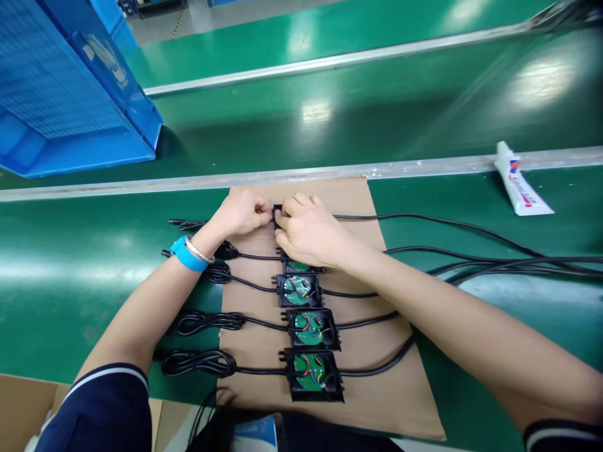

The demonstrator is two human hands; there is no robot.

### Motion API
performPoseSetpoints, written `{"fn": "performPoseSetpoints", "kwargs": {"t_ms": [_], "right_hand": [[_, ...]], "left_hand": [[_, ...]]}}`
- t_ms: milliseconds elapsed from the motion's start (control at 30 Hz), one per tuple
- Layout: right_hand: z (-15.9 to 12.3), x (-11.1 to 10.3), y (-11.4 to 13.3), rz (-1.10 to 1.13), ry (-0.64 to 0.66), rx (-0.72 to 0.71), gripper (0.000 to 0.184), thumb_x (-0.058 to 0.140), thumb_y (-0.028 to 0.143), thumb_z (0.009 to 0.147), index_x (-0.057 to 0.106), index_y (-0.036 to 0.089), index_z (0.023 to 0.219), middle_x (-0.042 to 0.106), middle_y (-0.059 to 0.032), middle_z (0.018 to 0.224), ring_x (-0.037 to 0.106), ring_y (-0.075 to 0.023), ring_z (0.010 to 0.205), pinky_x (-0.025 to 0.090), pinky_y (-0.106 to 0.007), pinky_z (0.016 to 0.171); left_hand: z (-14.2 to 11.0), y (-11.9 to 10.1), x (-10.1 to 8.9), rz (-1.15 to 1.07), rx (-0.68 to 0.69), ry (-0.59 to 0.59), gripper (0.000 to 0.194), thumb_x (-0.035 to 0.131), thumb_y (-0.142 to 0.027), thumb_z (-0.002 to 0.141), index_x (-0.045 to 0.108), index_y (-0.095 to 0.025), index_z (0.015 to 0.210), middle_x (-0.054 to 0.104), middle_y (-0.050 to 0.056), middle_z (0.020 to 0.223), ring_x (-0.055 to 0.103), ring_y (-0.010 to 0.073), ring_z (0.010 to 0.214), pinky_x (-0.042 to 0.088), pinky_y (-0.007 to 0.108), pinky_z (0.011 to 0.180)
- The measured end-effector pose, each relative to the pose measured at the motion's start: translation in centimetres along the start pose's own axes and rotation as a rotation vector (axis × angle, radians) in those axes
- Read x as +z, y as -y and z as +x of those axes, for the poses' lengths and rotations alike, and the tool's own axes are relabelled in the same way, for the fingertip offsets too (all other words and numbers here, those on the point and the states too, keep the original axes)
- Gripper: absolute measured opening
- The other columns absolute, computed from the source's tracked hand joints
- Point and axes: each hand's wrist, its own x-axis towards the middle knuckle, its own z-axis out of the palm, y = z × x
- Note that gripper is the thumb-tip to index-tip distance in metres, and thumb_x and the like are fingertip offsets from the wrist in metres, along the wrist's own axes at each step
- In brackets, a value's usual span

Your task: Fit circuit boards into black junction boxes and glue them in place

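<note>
The left hand (245,212), a blue band round its wrist, has thumb and fingertips pinched together at the left edge of the farthest black rectangular plastic housing (277,208); whether anything is gripped between them cannot be told; the right hand (306,229) is partly closed over that same housing, fingers curled against it and hiding most of it; the housing lies at the far end of a column of similar open black housings with round green circuit boards (308,328), on a brown cardboard sheet (377,402) laid over the green worktop (94,282); black cables (424,217) run off to the right, coiled black leads (202,363) lie to the left; a white squeezed tube (521,185) lies at the right, a blue plastic crate (89,147) stands at the far left.
</note>
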Motion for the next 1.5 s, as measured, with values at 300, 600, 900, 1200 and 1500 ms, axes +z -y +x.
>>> {"fn": "performPoseSetpoints", "kwargs": {"t_ms": [300, 600, 900, 1200, 1500], "right_hand": [[-0.3, 0.2, -2.3, 0.203, -0.029, 0.089, 0.047, 0.035, 0.033, 0.098, 0.076, 0.014, 0.083, 0.065, -0.0139, 0.11, 0.043, -0.032, 0.106, 0.034, -0.045, 0.085], [-7.0, 0.3, 3.9, 0.029, -0.021, 0.021, 0.055, 0.033, 0.035, 0.1, 0.065, -0.001, 0.126, 0.061, -0.0218, 0.109, 0.043, -0.0329, 0.105, 0.031, -0.043, 0.084], [-8.6, 0.2, 5.0, -0.003, -0.061, -0.009, 0.045, 0.036, 0.033, 0.1, 0.068, 0.009, 0.122, 0.062, -0.018, 0.11, 0.044, -0.0314, 0.103, 0.03, -0.043, 0.081], [-13.0, 0.5, 1.8, 0.304, -0.092, -0.156, 0.051, 0.041, 0.047, 0.1, 0.064, 0.015, 0.133, 0.06, -0.0151, 0.126, 0.044, -0.0309, 0.116, 0.036, -0.046, 0.095], [-20.4, 2.2, -2.1, 0.201, -0.11, -0.18, 0.035, 0.058, 0.048, 0.092, 0.071, 0.017, 0.102, 0.062, -0.0162, 0.107, 0.055, -0.029, 0.098, 0.041, -0.045, 0.086]], "left_hand": [[-1.1, -1.3, -0.1, 0.16, -0.02, -0.052, 0.023, 0.057, -0.025, 0.085, 0.077, -0.014, 0.082, 0.07, 0.006, 0.073, 0.059, 0.0181, 0.071, 0.041, 0.029, 0.067], [-9.6, -5.2, 3.1, 0.355, 0.178, 0.003, 0.037, 0.045, -0.01, 0.091, 0.069, -0.012, 0.119, 0.07, 0.011, 0.107, 0.061, 0.0238, 0.094, 0.046, 0.039, 0.087], [-13.0, -6.7, 3.2, 0.393, 0.192, 0.018, 0.038, 0.043, -0.014, 0.093, 0.065, -0.014, 0.124, 0.067, 0.012, 0.116, 0.059, 0.0245, 0.104, 0.043, 0.04, 0.088], [-18.1, -5.0, 0.8, 0.227, 0.221, 0.131, 0.068, 0.057, -0.055, 0.092, 0.045, -0.015, 0.146, 0.051, 0.017, 0.145, 0.045, 0.0318, 0.133, 0.036, 0.049, 0.11], [-23.6, -4.2, 1.5, 0.29, 0.047, 0.217, 0.063, 0.068, -0.053, 0.082, 0.052, -0.017, 0.132, 0.061, 0.016, 0.118, 0.056, 0.0337, 0.11, 0.045, 0.051, 0.095]]}}
